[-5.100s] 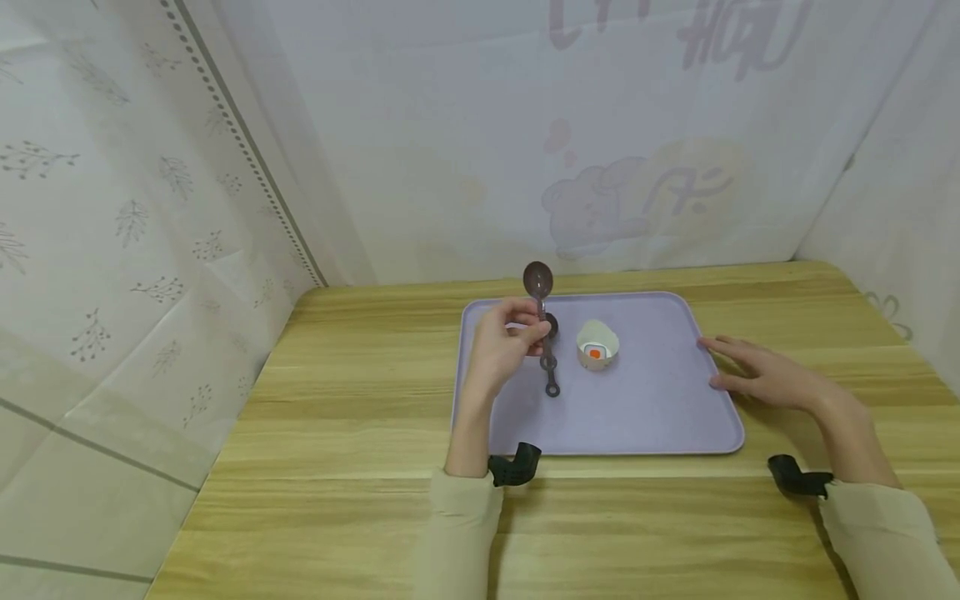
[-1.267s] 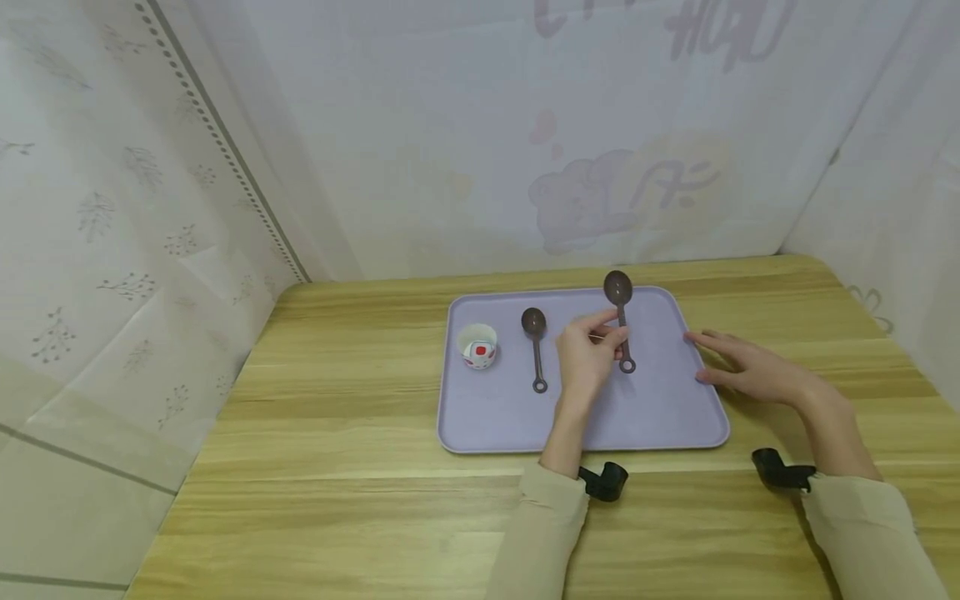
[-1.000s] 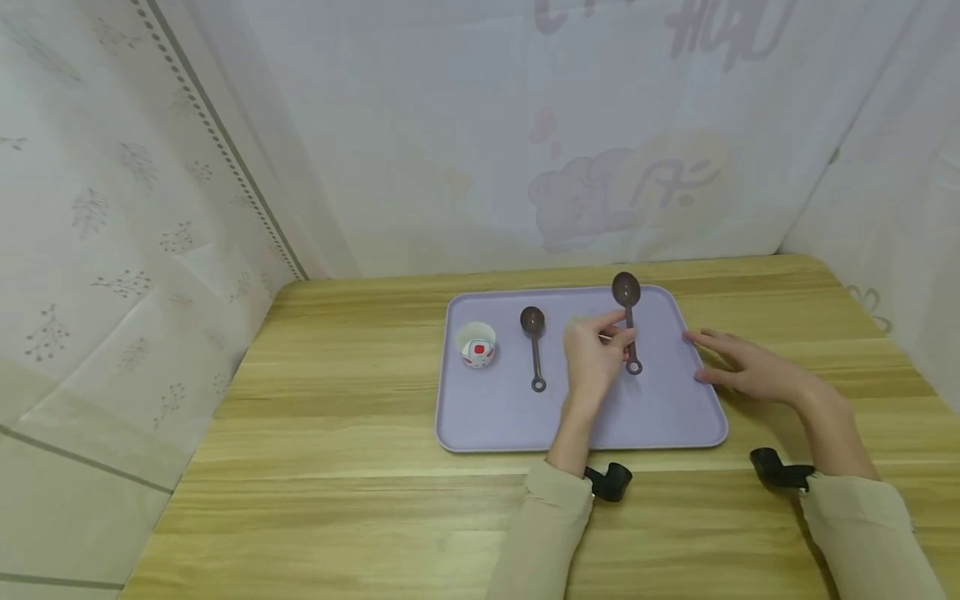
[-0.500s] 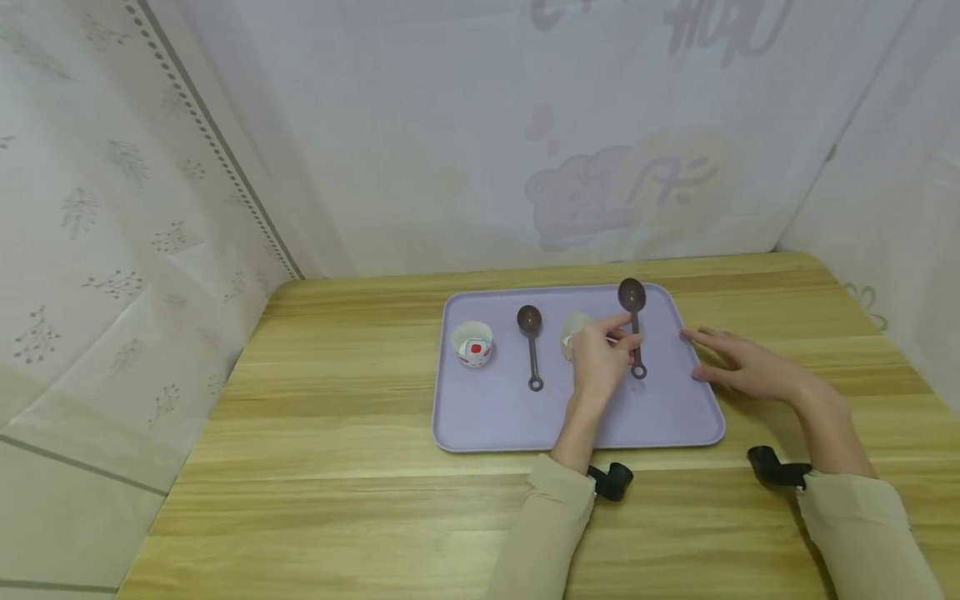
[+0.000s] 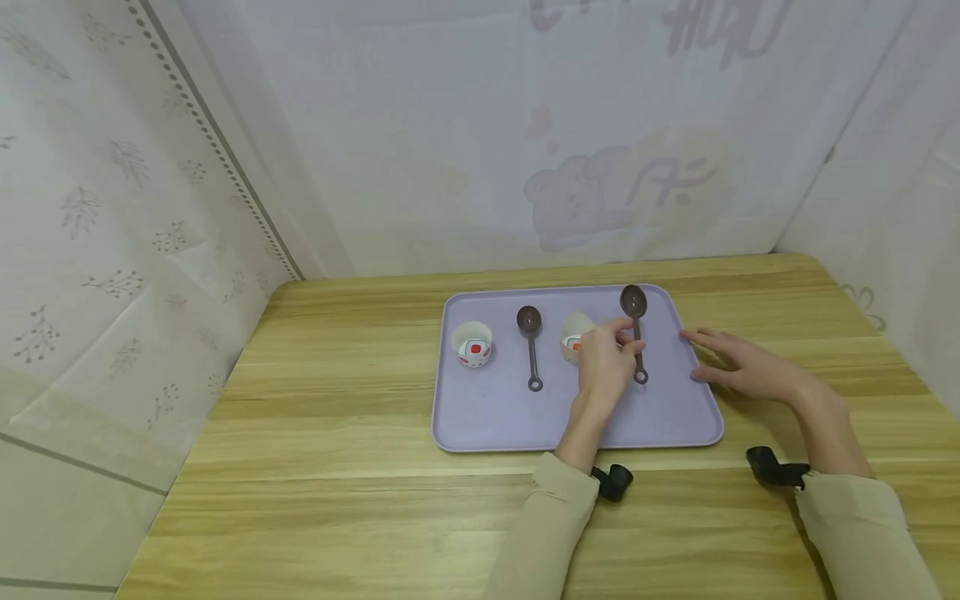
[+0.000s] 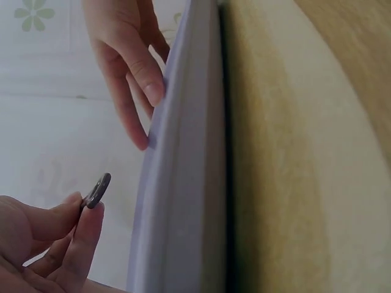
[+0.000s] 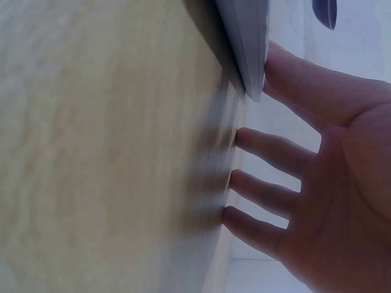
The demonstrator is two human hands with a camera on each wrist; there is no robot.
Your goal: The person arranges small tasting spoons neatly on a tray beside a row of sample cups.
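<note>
My left hand [image 5: 606,360] pinches the handle of a dark brown measuring spoon [image 5: 633,302] over the right part of a lilac tray [image 5: 487,421]. In the left wrist view, thumb and fingertips hold it near its ring end [image 6: 99,190]. A second brown measuring spoon [image 5: 529,320] lies on the tray, bowl toward the back. Between the spoons stands a small paper cup with an orange mark [image 5: 576,327], partly covered by my left hand. Another paper cup with red marks [image 5: 472,346] stands at the tray's left. My right hand [image 5: 757,367], fingers extended, touches the tray's right edge.
The tray sits on a wood-grain table [image 5: 322,467]. Pale printed curtains [image 5: 420,167] hang behind the table and along both sides. A black camera mount [image 5: 615,482] is on the left wrist, with another mount [image 5: 776,468] on the right.
Over five seconds, my left hand moves right with one spoon, the other left lying on the tray. Lately that spoon drops slightly nearer the tray, and the orange-marked cup comes into view. My right hand stays put.
</note>
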